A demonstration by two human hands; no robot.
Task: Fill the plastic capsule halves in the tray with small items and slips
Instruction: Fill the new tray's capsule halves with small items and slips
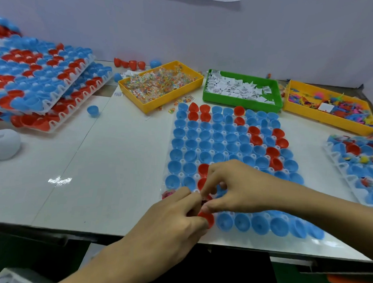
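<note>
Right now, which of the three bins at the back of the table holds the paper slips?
The green bin, the middle one, holds the white printed slips. The yellow bin to its left holds small clear packets, and the other yellow bin, to its right, holds mixed colourful pieces.

A flat white plastic tray lies on the counter, its sockets packed with open-mouthed blue and red plastic capsule halves; most are blue and look hollow. Red ones cluster at twelve o'clock, run in a slanting band toward three o'clock, and form a short column toward six o'clock. One red half at the tray's six o'clock edge sits tilted. Beyond the tray, at eleven o'clock, a yellow plastic bin holds tiny clear-wrapped multicoloured items. At twelve o'clock a green bin holds white printed paper slips. At two o'clock another yellow bin holds bright plastic pieces.
</note>
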